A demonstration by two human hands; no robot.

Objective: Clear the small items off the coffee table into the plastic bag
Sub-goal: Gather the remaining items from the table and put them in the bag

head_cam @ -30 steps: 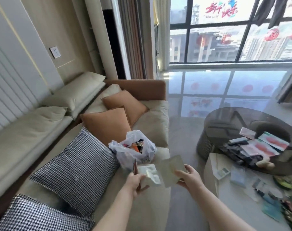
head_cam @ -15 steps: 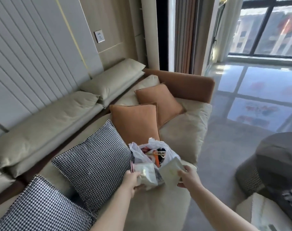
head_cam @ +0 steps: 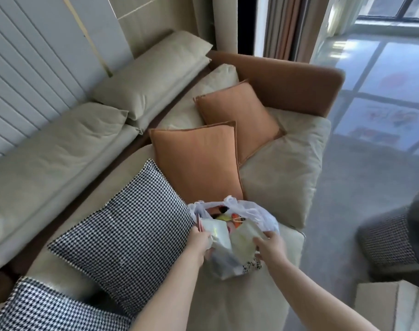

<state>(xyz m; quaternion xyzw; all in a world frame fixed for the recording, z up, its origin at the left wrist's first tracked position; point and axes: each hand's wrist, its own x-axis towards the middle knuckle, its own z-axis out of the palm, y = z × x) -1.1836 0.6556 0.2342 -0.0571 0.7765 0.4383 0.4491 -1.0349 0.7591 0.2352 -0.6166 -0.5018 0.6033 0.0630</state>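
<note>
A white plastic bag (head_cam: 258,212) sits on the sofa seat, its mouth open, with orange and yellow items showing inside. My left hand (head_cam: 200,241) grips a pale, shiny packet (head_cam: 219,232) together with a thin reddish item (head_cam: 198,222) at the bag's left rim. My right hand (head_cam: 269,246) holds a pale green flat packet (head_cam: 244,241) at the bag's near right edge. Both packets are tipped into the bag's opening.
A houndstooth cushion (head_cam: 129,232) lies just left of the bag, two orange cushions (head_cam: 198,163) behind it. The sofa's beige seat (head_cam: 282,173) runs to the right edge. A dark woven table base (head_cam: 385,242) and a pale block (head_cam: 392,304) stand at the right.
The view swung left away from the coffee table toward the sofa. Both hands carried their packets forward from in front of the bag to its open mouth.
</note>
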